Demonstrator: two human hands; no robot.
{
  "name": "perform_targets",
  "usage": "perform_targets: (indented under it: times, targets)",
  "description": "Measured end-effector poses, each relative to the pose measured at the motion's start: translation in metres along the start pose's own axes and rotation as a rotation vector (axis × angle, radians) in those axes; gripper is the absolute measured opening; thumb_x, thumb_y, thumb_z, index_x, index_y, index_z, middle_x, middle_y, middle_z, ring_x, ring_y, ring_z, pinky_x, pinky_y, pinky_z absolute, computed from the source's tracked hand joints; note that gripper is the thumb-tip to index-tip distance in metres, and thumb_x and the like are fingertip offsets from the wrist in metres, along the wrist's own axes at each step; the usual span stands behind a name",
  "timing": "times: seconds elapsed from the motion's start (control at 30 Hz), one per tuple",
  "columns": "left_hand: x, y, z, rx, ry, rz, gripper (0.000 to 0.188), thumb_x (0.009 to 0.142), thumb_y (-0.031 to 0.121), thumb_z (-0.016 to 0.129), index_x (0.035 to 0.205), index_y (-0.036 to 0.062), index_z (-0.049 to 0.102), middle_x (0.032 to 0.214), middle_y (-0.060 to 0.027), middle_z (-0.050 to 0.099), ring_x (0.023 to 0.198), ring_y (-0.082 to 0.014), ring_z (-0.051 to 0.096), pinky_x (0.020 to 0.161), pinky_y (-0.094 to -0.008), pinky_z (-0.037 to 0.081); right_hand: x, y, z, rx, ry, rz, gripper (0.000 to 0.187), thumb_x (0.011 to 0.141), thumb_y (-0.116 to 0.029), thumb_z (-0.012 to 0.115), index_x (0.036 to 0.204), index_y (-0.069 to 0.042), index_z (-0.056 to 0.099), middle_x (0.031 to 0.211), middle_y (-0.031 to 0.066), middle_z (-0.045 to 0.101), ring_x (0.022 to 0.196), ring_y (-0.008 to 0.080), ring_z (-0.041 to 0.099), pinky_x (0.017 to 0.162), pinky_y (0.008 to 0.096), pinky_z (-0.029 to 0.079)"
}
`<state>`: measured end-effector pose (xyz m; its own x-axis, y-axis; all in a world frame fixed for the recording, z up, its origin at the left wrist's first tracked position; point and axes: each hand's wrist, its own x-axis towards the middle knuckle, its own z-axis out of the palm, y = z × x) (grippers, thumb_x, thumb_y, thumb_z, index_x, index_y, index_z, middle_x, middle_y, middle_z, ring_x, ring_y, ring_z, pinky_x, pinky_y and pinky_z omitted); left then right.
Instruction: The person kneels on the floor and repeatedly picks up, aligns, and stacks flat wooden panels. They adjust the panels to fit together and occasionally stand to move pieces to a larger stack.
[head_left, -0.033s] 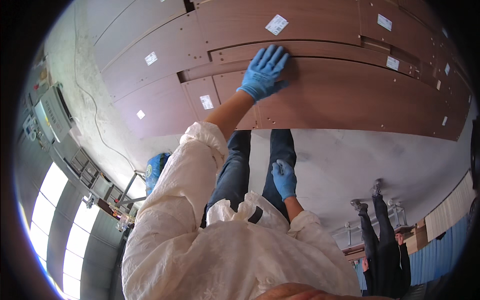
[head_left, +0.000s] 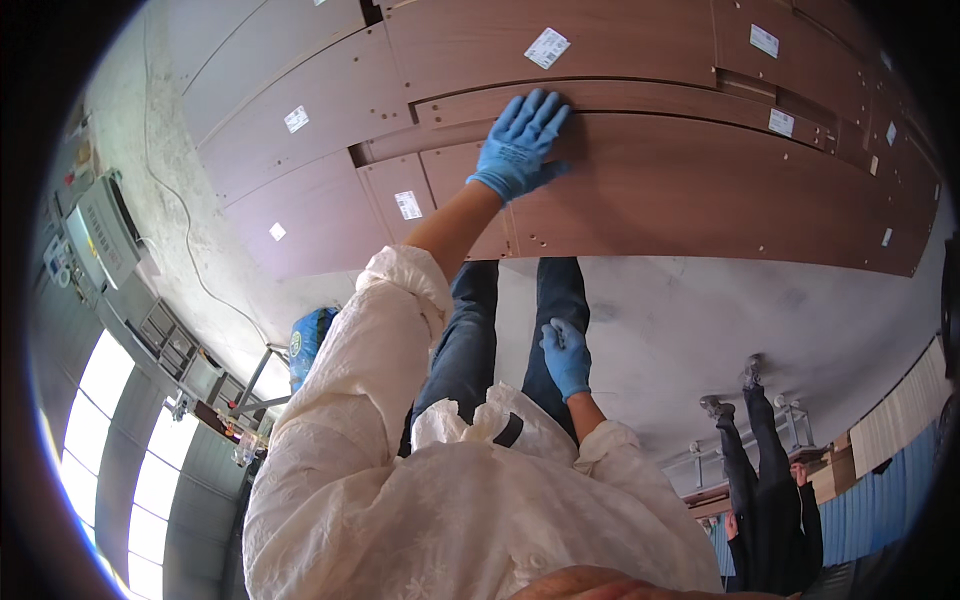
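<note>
My left hand [head_left: 520, 145], in a blue glove, reaches forward over a layer of brown wood-look boards. Its fingers are stretched and a little apart, lying on a narrow brown strip [head_left: 630, 97] and the edge of the wide board [head_left: 690, 190] nearest me. Nothing shows in its grip. Down in front of my thigh hangs my right hand [head_left: 567, 357], also gloved in blue, with its fingers curled closed. A small dark spot shows at those fingers, but I cannot make out what they hold, if anything. White labels [head_left: 547, 47] and small drilled holes mark several boards.
Pale floor [head_left: 680, 320] lies between the boards and my legs. A cable [head_left: 180, 205] runs along the floor at left, near a blue bag [head_left: 308, 345] and a metal frame [head_left: 255, 378]. At lower right another person [head_left: 765, 460] stands by a bench.
</note>
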<state>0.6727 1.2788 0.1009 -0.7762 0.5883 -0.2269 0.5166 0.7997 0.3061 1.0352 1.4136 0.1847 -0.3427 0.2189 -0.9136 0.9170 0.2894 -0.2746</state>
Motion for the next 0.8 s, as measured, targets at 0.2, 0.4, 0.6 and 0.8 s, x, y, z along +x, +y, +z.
perform_targets:
  times: [0.2,0.4,0.6,0.8]
  targets:
    - [-0.006,-0.01,0.011,0.068,-0.06,0.02,0.097,0.088,0.062,0.069,0.162,0.01,0.035,0.169,-0.0115,0.032,0.157,-0.0299,0.027,0.131,-0.0431,0.016,-0.001,0.002,-0.004,-0.015,-0.025,-0.051,0.039,0.099,-0.035,0.065,0.119,-0.003,0.074,0.115,0.0196,0.076,0.106,0.032,0.074,0.094,0.0387,0.058]
    - [-0.007,-0.016,0.008,0.095,-0.082,0.034,0.094,0.091,0.064,0.065,0.162,0.0098,0.036,0.17,-0.0116,0.031,0.158,-0.0283,0.026,0.132,-0.0428,0.016,0.002,0.005,0.001,0.002,-0.008,-0.061,0.036,0.099,-0.033,0.066,0.116,-0.002,0.075,0.112,0.0193,0.076,0.103,0.0316,0.075,0.092,0.0384,0.058]
    - [-0.011,-0.019,0.006,0.087,-0.062,0.038,0.095,0.089,0.064,0.068,0.161,0.0095,0.038,0.169,-0.0119,0.033,0.157,-0.0285,0.028,0.131,-0.0426,0.017,0.002,0.011,0.007,0.008,0.012,-0.099,0.034,0.099,-0.031,0.067,0.114,-0.002,0.075,0.11,0.0202,0.077,0.101,0.0308,0.076,0.091,0.0373,0.059]
    - [-0.014,-0.026,0.002,0.066,-0.034,0.065,0.093,0.088,0.061,0.07,0.159,0.0082,0.041,0.167,-0.0131,0.037,0.155,-0.029,0.032,0.131,-0.0426,0.02,0.002,0.015,0.008,0.036,0.003,-0.09,0.033,0.099,-0.029,0.067,0.114,0.0,0.075,0.11,0.0202,0.077,0.101,0.0298,0.076,0.091,0.0364,0.059]
